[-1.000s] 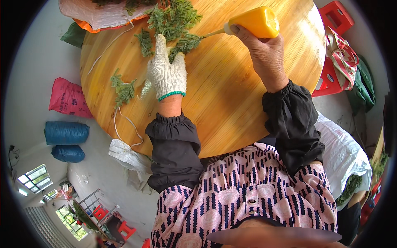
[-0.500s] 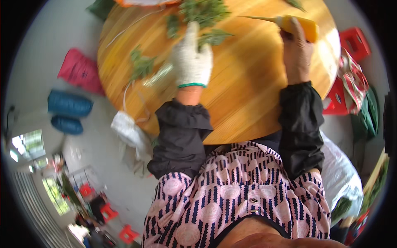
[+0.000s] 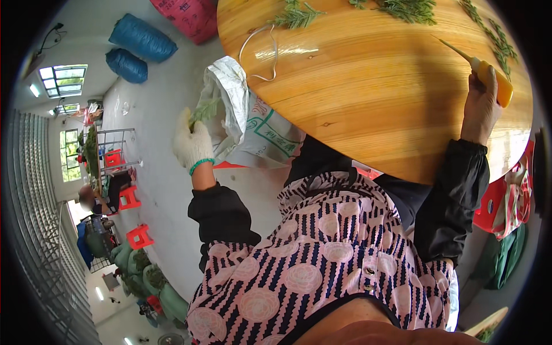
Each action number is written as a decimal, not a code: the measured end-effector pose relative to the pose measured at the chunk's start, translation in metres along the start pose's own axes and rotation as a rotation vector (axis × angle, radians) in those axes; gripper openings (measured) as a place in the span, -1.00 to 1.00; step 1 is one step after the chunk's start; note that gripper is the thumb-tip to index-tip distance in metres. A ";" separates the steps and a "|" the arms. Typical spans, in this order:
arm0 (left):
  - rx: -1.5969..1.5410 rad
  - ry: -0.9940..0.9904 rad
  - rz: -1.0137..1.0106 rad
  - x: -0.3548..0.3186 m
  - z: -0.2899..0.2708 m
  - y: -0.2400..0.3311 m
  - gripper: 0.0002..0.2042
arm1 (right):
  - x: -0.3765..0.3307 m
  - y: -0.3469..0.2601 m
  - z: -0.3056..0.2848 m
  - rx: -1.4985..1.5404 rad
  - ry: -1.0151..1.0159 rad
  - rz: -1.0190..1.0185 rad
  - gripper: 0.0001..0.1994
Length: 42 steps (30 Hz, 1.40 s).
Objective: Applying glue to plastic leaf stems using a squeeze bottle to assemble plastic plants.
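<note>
My left hand (image 3: pixel 194 144), in a white knit glove with a green cuff, is closed on a green leafy sprig (image 3: pixel 205 110). It is off the table's left side, beside the mouth of a white woven sack (image 3: pixel 267 135). My bare right hand (image 3: pixel 482 106) grips a yellow squeeze bottle (image 3: pixel 502 87) with a long thin nozzle, above the right part of the round wooden table (image 3: pixel 345 86). The nozzle points up and to the left. Leafy greenery lies by the far edge: a sprig (image 3: pixel 298 15), a bunch (image 3: pixel 408 8) and some strands (image 3: pixel 499 43).
A white cord (image 3: pixel 241 49) loops over the table's left edge near the sack. Blue bundles (image 3: pixel 142 37) and a pink sack (image 3: pixel 187 17) are on the floor at far left. Red stools (image 3: pixel 138 236) and another person (image 3: pixel 106 198) are farther off at left. A red stool (image 3: pixel 489 210) with bags stands right.
My left hand has moved from the greenery on the table down and left to the sack, carrying a sprig. My right hand still holds the bottle. The view has swung left.
</note>
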State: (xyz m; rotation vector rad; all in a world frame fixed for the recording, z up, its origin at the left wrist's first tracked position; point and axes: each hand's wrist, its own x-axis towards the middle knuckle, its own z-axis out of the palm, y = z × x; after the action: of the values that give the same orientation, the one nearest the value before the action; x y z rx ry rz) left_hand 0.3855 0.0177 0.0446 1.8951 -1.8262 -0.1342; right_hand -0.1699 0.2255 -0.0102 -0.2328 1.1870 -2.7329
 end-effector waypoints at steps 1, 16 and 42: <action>-0.004 -0.005 0.010 0.002 0.006 -0.001 -0.55 | -0.001 0.001 -0.001 -0.009 -0.003 -0.002 -0.62; 0.323 0.009 0.975 0.059 0.134 0.222 -0.43 | -0.006 0.005 -0.007 -0.008 0.016 0.031 -0.66; -0.813 -0.189 0.782 -0.068 0.144 0.238 -0.52 | -0.053 -0.011 0.022 -0.025 -0.267 0.048 -0.70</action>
State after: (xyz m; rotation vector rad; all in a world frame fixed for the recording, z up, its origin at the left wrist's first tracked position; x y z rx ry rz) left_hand 0.1046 0.0484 -0.0001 0.5878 -2.0526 -0.6702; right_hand -0.1145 0.2278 0.0083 -0.5455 1.1369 -2.5467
